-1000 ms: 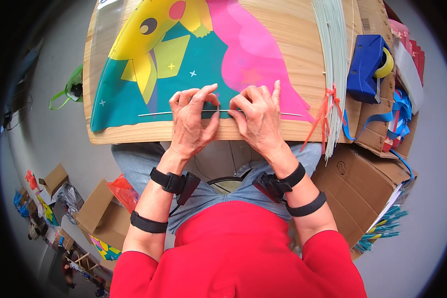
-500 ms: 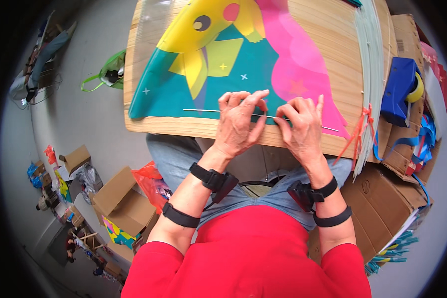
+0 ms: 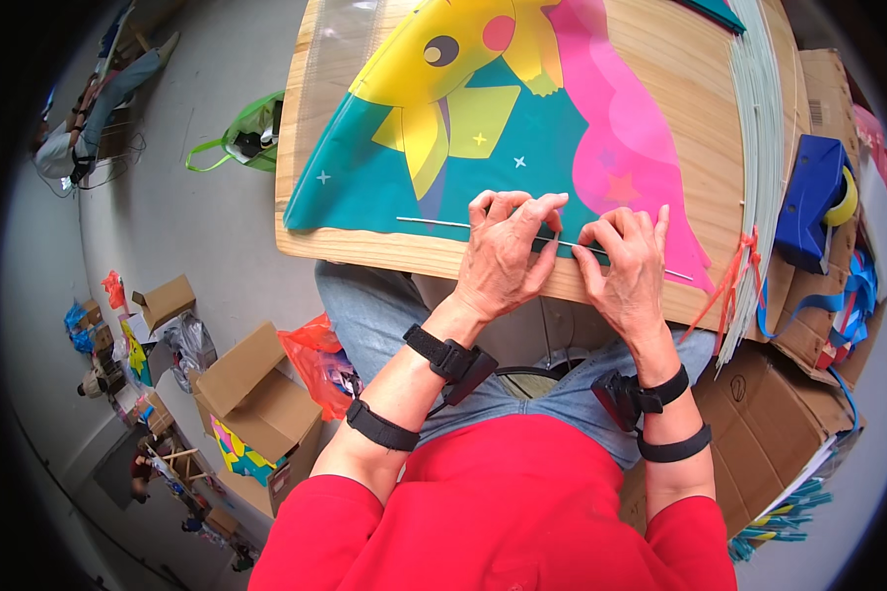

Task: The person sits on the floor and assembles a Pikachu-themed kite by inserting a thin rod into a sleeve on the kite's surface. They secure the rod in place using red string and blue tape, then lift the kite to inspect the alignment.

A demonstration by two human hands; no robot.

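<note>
A printed triangular sheet (image 3: 360,192), teal, yellow and pink like a kite sail, lies on the wooden table. Along its near edge runs a thin pale rod (image 3: 432,223), its ends showing on both sides of my hands. My left hand (image 3: 506,254) pinches the rod near its middle between thumb and fingers, partly covering it. Just to the right, my right hand (image 3: 625,264) has thumb and index finger closed on the rod and the sheet's edge, with the little finger raised. The fingertips hide exactly how the edge lies around the rod.
A bundle of thin pale rods (image 3: 759,148) tied with red string (image 3: 741,271) lies at the table's right. Beyond it are a blue tape dispenser (image 3: 808,202) and cardboard. An open carton (image 3: 266,389) and red plastic bag (image 3: 323,364) stand on the left floor.
The whole view has shifted, so the table and hands appear a little farther right. Both hands keep their pinch on the rod at nearly the same place along the sheet.
</note>
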